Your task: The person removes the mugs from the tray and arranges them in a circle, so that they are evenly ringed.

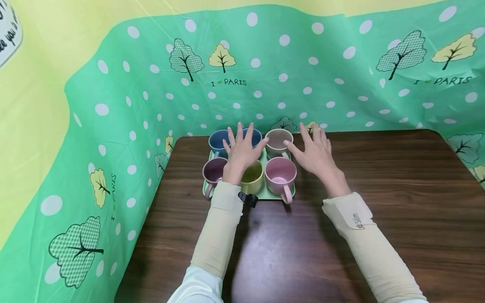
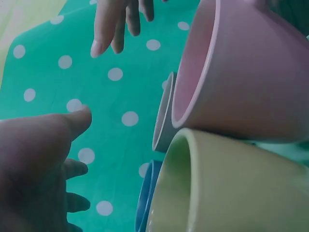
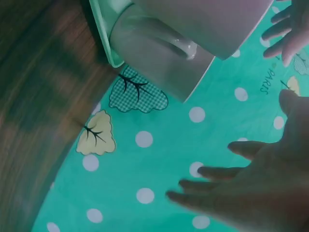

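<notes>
Several cups stand on a light green tray (image 1: 267,195) against the back of the table. The left hand (image 1: 242,153), fingers spread, is over the blue cups (image 1: 218,141) and yellow cup (image 1: 252,176), holding nothing. Spread beside the grey cup (image 1: 279,141), the right hand (image 1: 316,155) holds nothing either. At the front corners are a purple cup (image 1: 213,171) and a pink cup (image 1: 281,172). The left wrist view has the left hand (image 2: 38,164) apart from the yellow cup (image 2: 236,183); the right wrist view has the right hand (image 3: 251,183) apart from the grey cup (image 3: 154,58).
The dark wooden table (image 1: 288,256) extends in front of the tray and to both sides. A green dotted curtain (image 1: 265,92) hangs along the table's back and left edges. A black band (image 1: 248,199) is on the left wrist.
</notes>
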A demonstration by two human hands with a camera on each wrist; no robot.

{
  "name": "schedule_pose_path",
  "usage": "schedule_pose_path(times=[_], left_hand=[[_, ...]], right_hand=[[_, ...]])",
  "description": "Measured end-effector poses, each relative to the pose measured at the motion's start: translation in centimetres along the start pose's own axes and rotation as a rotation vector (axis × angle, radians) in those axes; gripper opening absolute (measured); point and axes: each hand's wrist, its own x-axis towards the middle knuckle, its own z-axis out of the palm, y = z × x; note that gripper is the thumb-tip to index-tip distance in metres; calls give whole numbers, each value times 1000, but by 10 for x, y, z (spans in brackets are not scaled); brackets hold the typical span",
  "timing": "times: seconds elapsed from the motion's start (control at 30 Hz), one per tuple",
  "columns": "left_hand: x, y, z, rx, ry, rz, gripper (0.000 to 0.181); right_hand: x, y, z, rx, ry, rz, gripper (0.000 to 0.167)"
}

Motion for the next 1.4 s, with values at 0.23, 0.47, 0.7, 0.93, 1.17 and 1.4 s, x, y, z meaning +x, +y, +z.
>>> schedule_pose_path(times=[0.23,0.47,0.7,0.93,1.17,1.4], left_hand=[[-2,-15,-12,-124,101,60,66],[-12,-37,-30,-327,279,156,42],[-37,-74,-49,-516,420,39,30],[-51,-119,-49,-519,370,-171,30],[-62,-164,-24,-427,221,-299,34],[-65,-192,6,-324,-33,-333,42]], right_hand=[[3,4,3,188,-16,-110,85],[-1,6,9,406,36,-159,77],[-10,10,13,545,3,-157,74],[-20,12,15,544,-27,-164,72],[-28,15,25,485,-70,-184,81],[-35,19,36,394,-92,-215,87]])
